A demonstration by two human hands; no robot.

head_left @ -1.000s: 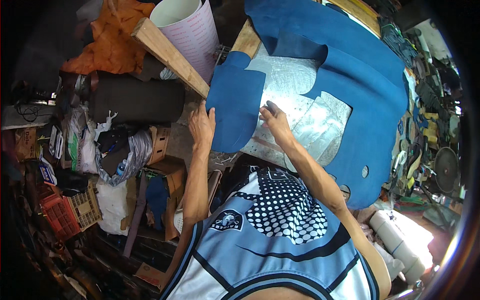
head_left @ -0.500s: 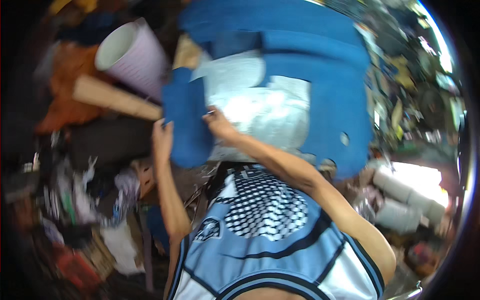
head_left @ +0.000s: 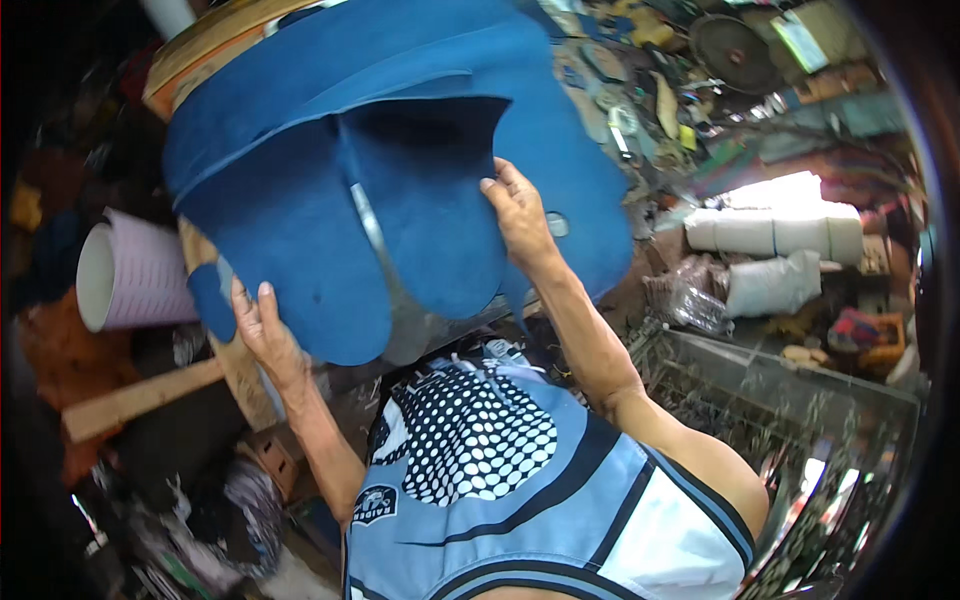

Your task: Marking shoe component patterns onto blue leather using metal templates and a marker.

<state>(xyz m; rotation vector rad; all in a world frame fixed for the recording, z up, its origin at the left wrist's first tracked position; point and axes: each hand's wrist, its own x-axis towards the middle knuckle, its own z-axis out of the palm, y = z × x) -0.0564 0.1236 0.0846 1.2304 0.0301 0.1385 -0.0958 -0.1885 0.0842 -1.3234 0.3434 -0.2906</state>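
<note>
A large blue leather-like sheet [head_left: 570, 150] spreads over the work surface. Its front part forms two hanging flaps with rounded lower ends, a left flap [head_left: 290, 260] and a right flap [head_left: 440, 220]. My right hand [head_left: 518, 215] pinches the raised right edge of the right flap, thumb and fingers closed on it. At the lower left edge of the left flap is my left hand [head_left: 268, 335], thumb up, its fingertips partly hidden; whether it grips the edge is unclear. A narrow strip of pale sheet [head_left: 365, 215] shows between the flaps. Beside my left hand lies a small rounded blue piece [head_left: 210, 305].
To the left are a pinkish-white roll [head_left: 140, 270] and a wooden plank [head_left: 145, 398]. White rolls [head_left: 775, 232] and clear plastic bundles [head_left: 690, 295] lie at the right, above a glass-topped case [head_left: 790, 380]. Scattered tools and scraps fill the far right, near a round dark disc [head_left: 735, 52].
The narrow blue piece is no longer between my hands. Blue flaps now cover most of the pale sheet. My hands have moved apart, the right one outward to the right, and the view has shifted.
</note>
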